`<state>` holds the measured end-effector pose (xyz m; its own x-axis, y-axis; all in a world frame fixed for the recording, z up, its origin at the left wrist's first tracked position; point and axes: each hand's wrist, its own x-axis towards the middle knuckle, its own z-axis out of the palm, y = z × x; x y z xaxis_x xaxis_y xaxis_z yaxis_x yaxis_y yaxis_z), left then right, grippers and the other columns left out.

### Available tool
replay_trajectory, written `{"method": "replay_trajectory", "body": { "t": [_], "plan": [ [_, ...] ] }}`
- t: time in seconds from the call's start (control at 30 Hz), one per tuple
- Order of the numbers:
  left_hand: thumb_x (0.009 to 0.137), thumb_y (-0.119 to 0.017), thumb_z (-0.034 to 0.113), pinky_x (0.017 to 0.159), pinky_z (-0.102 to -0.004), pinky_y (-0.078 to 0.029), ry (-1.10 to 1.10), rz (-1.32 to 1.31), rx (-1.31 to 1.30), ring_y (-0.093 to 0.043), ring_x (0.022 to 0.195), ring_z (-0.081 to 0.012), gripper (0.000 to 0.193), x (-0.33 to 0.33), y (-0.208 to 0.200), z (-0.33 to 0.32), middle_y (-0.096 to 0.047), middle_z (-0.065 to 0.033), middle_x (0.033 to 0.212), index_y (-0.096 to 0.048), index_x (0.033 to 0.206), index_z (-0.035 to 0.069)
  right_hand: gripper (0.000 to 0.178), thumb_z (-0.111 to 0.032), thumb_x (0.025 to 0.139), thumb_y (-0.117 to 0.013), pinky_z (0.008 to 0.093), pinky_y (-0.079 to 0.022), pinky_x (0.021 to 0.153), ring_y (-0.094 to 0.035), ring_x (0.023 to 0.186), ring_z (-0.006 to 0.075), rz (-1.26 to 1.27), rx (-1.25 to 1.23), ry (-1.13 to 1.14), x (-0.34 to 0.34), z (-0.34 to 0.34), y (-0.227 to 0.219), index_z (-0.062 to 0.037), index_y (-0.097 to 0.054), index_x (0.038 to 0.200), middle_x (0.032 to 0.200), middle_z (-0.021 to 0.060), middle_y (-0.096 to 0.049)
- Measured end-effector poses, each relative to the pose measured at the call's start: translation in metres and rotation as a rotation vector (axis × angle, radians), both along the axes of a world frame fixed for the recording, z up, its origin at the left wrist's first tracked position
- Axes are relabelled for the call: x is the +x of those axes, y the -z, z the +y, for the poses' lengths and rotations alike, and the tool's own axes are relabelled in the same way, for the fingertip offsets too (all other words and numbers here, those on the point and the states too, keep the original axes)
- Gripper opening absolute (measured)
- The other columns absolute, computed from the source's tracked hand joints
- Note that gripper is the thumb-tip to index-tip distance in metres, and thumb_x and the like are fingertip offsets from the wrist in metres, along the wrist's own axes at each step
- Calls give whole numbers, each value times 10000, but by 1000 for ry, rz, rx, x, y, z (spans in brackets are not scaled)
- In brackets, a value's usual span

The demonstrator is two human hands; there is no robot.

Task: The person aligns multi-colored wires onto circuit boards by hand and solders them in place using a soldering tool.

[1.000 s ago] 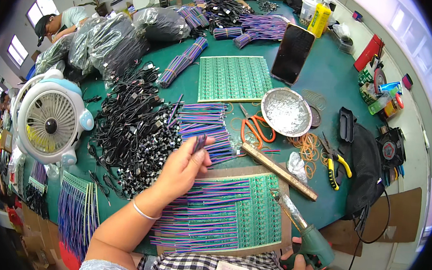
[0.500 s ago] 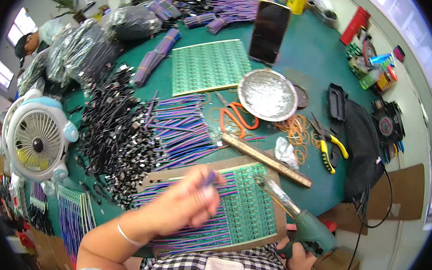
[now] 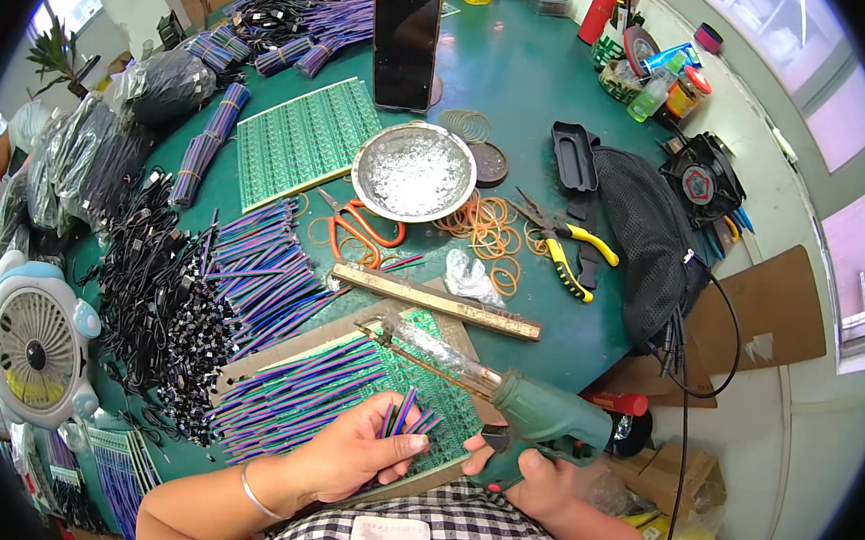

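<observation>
My left hand (image 3: pixel 365 444), a bangle on its wrist, is closed around a few short blue-and-purple ribbon wires (image 3: pixel 404 415), their ends sticking up past the fingers. It is over the lower part of a green circuit board panel (image 3: pixel 453 409). Rows of similar wires (image 3: pixel 288 395) lie across the panel's left side, and a brown board (image 3: pixel 245 365) shows beneath it. My right hand (image 3: pixel 528 480) grips the handle of a green soldering gun (image 3: pixel 555 415). The gun's metal barrel and thin tip reach left above the panel's upper part, apart from the left hand.
A wooden strip (image 3: pixel 440 302) lies behind the panel. Beyond are orange-handled scissors (image 3: pixel 360 233), a metal bowl (image 3: pixel 414 173), rubber bands (image 3: pixel 486 229), yellow-handled pliers (image 3: pixel 565 264) and an upright phone (image 3: pixel 405 52). A heap of black cables (image 3: pixel 147 270) and a fan (image 3: pixel 37 338) stand left.
The view has swung right. My right hand has brought the soldering gun inward over the panel. My left hand has lowered toward the panel's near edge, and the wires in it now show clearly.
</observation>
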<state>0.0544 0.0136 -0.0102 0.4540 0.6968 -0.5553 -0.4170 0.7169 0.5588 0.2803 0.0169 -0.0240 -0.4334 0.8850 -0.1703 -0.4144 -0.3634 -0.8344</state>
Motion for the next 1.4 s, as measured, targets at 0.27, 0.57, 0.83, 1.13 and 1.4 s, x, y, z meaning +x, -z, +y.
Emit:
{"method": "replay_trajectory", "body": {
  "t": [0.27, 0.57, 0.83, 1.13, 1.4],
  "plan": [
    [567, -676, 12, 584, -341, -479, 84, 1438, 1288, -574, 700, -260, 290, -20, -21, 11, -562, -72, 792, -624, 846, 73, 479, -291, 841, -582, 349, -499, 767, -612, 832, 214, -290, -25, 92, 31, -15, -2, 54, -486, 1159, 960, 168, -627],
    [610, -663, 74, 556, -324, -479, 157, 1573, 1266, -576, 668, -222, 291, -26, 5, 0, -569, -53, 799, -647, 900, 86, 484, -221, 801, -671, 339, -447, 862, -577, 943, 210, -647, -292, -24, 53, -40, -15, 14, -498, 1187, 1042, 122, -592],
    [681, -624, 92, 539, -310, -460, 152, 1605, 1313, -549, 642, -194, 237, -23, 9, 4, -560, -36, 800, -654, 915, 87, 545, -193, 808, -673, 335, -415, 920, -541, 1070, 232, -535, 151, -84, 46, -28, 6, 10, -453, 1263, 1145, 133, -566],
    [701, -630, 86, 541, -312, -466, 118, 1578, 1298, -562, 658, -203, 215, -23, 12, 5, -567, -48, 803, -659, 914, 74, 410, -209, 801, -642, 323, -449, 823, -583, 857, 188, -741, 129, -196, 57, -36, 17, 14, -515, 1120, 911, 102, -607],
    [733, -620, 114, 514, -266, -467, 118, 1594, 1340, -549, 665, -153, 205, -24, 15, 6, -514, -19, 801, -633, 936, 88, 188, -190, 778, -610, 301, -473, 676, -603, 683, 133, -958, 362, -255, 27, -15, -11, -32, -606, 879, 661, 35, -611]
  ]
}}
